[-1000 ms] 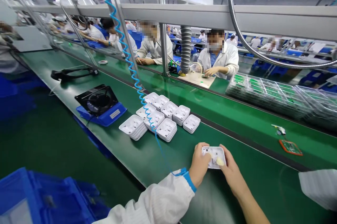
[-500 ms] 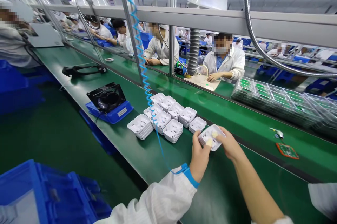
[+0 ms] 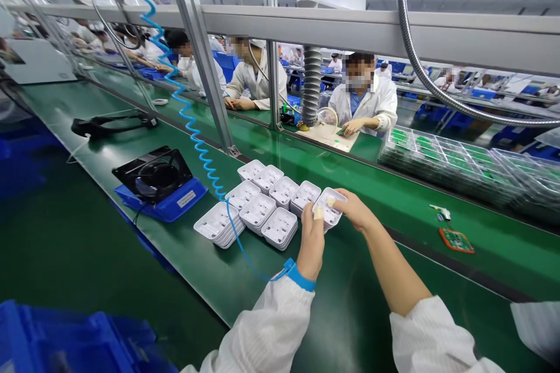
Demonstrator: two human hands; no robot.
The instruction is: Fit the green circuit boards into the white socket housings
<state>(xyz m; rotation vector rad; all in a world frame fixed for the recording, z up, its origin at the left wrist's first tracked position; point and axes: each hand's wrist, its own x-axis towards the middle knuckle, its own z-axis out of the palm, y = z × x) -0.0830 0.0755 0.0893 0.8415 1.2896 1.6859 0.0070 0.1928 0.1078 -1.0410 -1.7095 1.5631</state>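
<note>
Between my two hands is a small stack of white plastic housings point(image 3: 331, 200), at the right end of the grouped stacks. My left hand point(image 3: 312, 239) grips its near left side, and my right hand point(image 3: 352, 209) grips its right side. Pale finger covers show on both thumbs, which press on the top housing. Several other stacks of white housings point(image 3: 280, 227) stand close together to the left on the green bench point(image 3: 350, 297). A blue wrist strap point(image 3: 300, 275) with a coiled cord point(image 3: 196, 139) is around my left wrist. The undersides of the held housings are hidden.
A black fan point(image 3: 160, 174) rests on a blue tray point(image 3: 188, 198) at the left. On the right lie an orange-edged circuit board point(image 3: 456, 240) and stacked clear trays point(image 3: 441, 157). A metal post point(image 3: 199, 52) rises behind the stacks. A co-worker point(image 3: 363, 98) sits across the bench.
My hands have carried the held housings left and away from me, to the end of the grouped stacks, over where a low stack stood. The camera view has shifted a little.
</note>
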